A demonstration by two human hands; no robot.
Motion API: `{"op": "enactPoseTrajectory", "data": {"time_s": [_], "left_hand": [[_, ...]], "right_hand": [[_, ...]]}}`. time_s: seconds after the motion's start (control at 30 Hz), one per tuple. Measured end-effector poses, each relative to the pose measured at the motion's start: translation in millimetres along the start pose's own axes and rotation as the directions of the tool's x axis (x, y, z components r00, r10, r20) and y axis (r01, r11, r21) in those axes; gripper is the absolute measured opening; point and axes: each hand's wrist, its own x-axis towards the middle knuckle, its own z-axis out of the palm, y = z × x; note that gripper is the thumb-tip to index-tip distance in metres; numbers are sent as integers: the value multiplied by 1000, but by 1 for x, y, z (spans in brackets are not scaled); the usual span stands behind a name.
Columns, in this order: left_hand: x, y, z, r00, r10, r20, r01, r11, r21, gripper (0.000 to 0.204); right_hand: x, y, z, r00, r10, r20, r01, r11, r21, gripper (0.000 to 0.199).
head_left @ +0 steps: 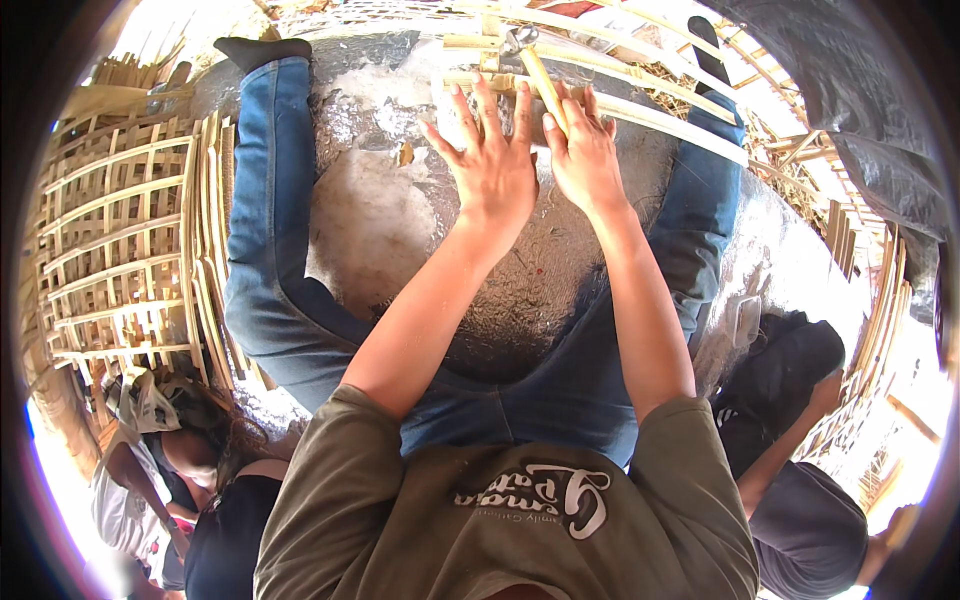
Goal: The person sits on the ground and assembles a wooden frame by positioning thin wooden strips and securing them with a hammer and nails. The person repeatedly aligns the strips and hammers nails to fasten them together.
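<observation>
Sitting with legs in blue jeans (270, 260) spread wide on a silvery ground sheet (520, 290), the person leans forward with both bare arms stretched out ahead. Left hand (490, 160) lies flat, fingers fully spread, palm pressing down on pale bamboo strips (640, 105) that run across the sheet from left to right; it grips nothing, only bears down. Right hand (583, 150) sits just beside it, touching or nearly touching at the thumb side, fingers curled round the light wooden handle of a hammer (535, 70). Handle slants up and away from the hand; the metal head rests at the far end, among the strips near the top of the view. Several more strips lie parallel beyond the hands, bowed by the lens. A small brownish scrap (405, 153) lies on the sheet left of the left hand. Finished bamboo lattice panels (120, 240) stand stacked at the person's left, more slatted frames (870, 330) at the far right. Person wears an olive shirt (500, 510) with a pale printed design. Two other people are close: one at lower left in a dark top (230, 540), partly hidden behind a light cloth, and one at lower right in dark clothing (800, 500), one arm bent downward; what either has in hand cannot be told.
</observation>
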Motion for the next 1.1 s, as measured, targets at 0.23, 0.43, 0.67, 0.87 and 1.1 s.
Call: {"op": "enactPoseTrajectory", "data": {"time_s": [0.23, 0.43, 0.67, 0.87, 1.1], "left_hand": [[15, 2, -13, 978, -135, 156, 136, 991, 3, 88], [13, -2, -6, 985, -69, 157, 63, 997, 41, 83], [18, 0, -4, 981, -74, 179, 66, 997, 50, 80], [15, -1, 0, 985, -80, 153, 78, 997, 20, 84], [13, 0, -11, 984, -85, 160, 99, 991, -87, 94]], "right_hand": [[0, 6, 6, 1000, 10, -9, -10, 1000, -26, 51], [-2, 7, 9, 999, -16, -32, 15, 998, -54, 51], [-1, 8, 8, 999, -34, -8, 33, 999, -41, 56], [1, 3, 4, 1000, -6, 26, 8, 998, -60, 57], [1, 3, 3, 1000, -17, 26, 19, 997, -73, 58]]}}
